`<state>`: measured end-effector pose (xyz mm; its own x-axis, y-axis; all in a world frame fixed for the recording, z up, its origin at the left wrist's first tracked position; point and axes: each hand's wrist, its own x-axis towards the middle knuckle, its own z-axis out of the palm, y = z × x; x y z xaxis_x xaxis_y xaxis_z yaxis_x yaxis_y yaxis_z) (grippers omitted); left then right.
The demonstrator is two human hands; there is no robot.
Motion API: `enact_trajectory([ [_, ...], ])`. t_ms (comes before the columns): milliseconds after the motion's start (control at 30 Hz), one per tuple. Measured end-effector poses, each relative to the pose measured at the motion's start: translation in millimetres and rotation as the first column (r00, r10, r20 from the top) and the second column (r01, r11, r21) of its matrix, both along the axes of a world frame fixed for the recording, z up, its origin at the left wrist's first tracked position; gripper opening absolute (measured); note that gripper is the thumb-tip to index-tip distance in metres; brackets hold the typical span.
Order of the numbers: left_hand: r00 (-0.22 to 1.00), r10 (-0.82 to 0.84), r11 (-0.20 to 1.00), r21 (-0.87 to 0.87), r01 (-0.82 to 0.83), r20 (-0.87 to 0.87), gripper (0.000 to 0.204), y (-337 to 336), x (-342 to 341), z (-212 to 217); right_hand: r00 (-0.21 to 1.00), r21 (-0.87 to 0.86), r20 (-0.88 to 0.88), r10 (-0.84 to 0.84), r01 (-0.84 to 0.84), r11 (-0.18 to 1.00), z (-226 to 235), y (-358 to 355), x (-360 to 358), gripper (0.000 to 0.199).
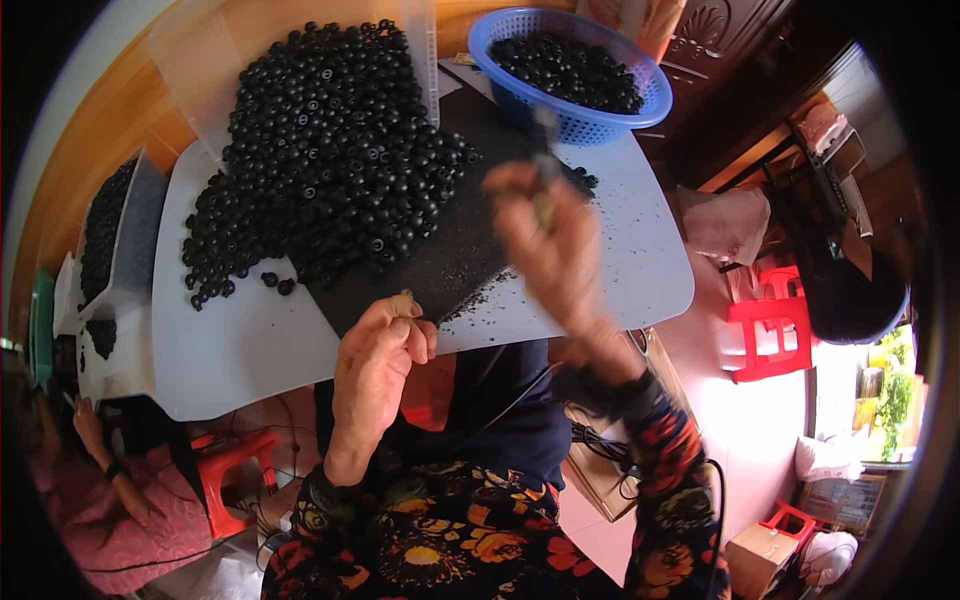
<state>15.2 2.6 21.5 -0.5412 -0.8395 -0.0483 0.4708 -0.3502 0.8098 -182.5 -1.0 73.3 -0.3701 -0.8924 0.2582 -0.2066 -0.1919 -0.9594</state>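
A big heap of small round black parts (330, 150), some with ring-shaped faces, spreads over the left of the white table (630, 240). My left hand (375, 375) is at the table's near edge, fingers curled together. A tan wrap or cover (404, 303) shows at its fingertips; whatever they pinch is hidden. My right hand (555, 240), smeared by motion, is over the dark mat (470, 215), closed around a narrow dark tool (546, 140) whose kind is too blurred to tell. Black crumbs (475, 300) lie on the mat and table between my hands.
A blue basket (570, 130) of black parts stands at the far right of the table. Behind the heap is a clear plastic bin (195, 75). Another bin (135, 230) of parts is at left, near another person's arm (110, 455). Red stools (775, 325) stand on the floor.
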Motion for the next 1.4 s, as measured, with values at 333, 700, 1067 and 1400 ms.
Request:
enact_trajectory([
  [333, 0.960, 0.273, 0.962, 0.006, -0.273, -0.068, 0.015, -15, 16, -13, 0.890, -0.156, -0.456, 0.027, -0.110, 0.982, -26, -41, 15, 0.020],
  [700, 0.955, 0.272, 0.961, 0.081, -0.263, -0.121, 0.015, -20, 21, -25, 0.706, 0.128, -0.664, 0.247, -0.217, 0.968, -56, -38, 73, 0.016],
  [1067, 0.960, 0.258, 0.957, -0.167, -0.238, 0.108, 0.027, -5, -4, -3, 0.969, 0.143, 0.066, 0.238, -0.245, 0.959, -36, 24, 64, 0.023],
  [1400, 0.952, 0.196, 0.969, -0.196, -0.151, 0.235, 0.022, 5, -18, -2, 0.998, 0.006, 0.002, 0.071, -0.071, 0.997, -61, 53, 67, 0.026],
])
